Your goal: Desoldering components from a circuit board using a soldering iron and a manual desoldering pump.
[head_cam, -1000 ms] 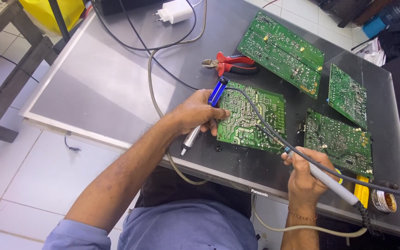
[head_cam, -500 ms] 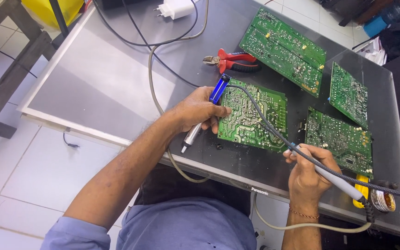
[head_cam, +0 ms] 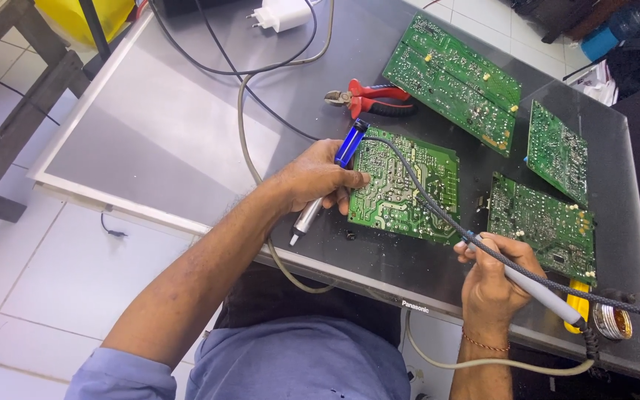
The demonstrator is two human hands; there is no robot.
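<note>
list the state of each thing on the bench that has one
left hand: closed on blue-topped tool
right hand: gripping soldering iron
near circuit board: flat, solder side up
red cutters: lying unused, handles apart
white charger: lying on the bench
solder reel: at bench edge

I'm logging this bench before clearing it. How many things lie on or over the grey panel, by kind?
Green circuit boards: 4
Red pliers: 1
Blue desoldering pump, in left hand: 1
Soldering iron, in right hand: 1
White charger: 1
Solder reel: 1
Total: 9
</note>
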